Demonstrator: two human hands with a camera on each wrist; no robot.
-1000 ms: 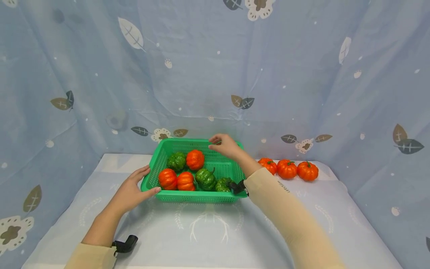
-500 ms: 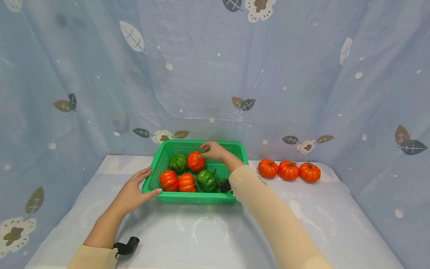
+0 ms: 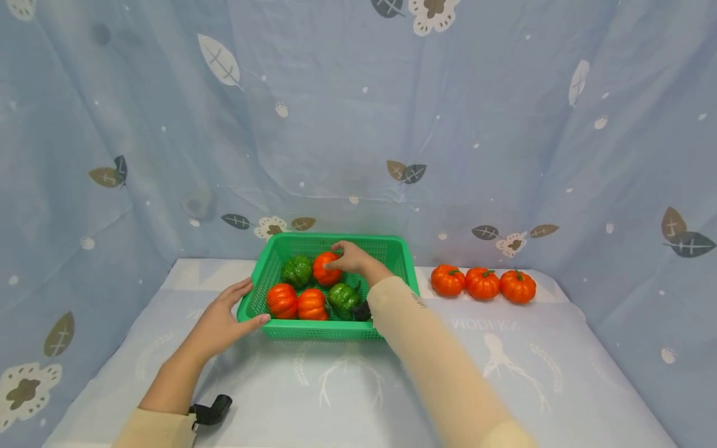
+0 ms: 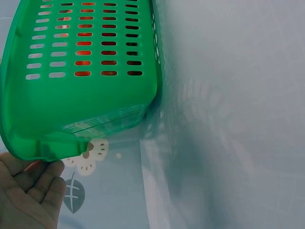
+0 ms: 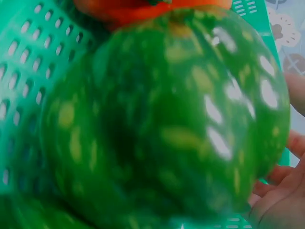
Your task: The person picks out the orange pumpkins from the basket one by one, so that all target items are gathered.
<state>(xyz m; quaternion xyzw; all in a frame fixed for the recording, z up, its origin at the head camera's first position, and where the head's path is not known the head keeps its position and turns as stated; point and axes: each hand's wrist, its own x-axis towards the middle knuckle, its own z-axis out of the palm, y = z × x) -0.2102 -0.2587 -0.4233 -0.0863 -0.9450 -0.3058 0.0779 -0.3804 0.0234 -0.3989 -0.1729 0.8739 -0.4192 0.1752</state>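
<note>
A green perforated basket holds several small ribbed pumpkins, orange and green. My left hand grips its front left corner, thumb on the front rim and fingers at the left side; in the left wrist view the fingertips meet the underside of the rim. Inside the basket, my right hand reaches over the back orange pumpkin, thumb across its right side, fingers spread behind it. Left of that lies a green pumpkin. A mottled green pumpkin fills the right wrist view, hiding part of the right hand.
Two orange pumpkins sit at the basket's front left. To the right of the basket, three orange pumpkins stand in a row on the cloth-covered table. A patterned curtain hangs close behind and at both sides.
My right hand has moved left and down from above the basket's back rim to the back orange pumpkin. The left hand keeps its place at the basket's corner.
</note>
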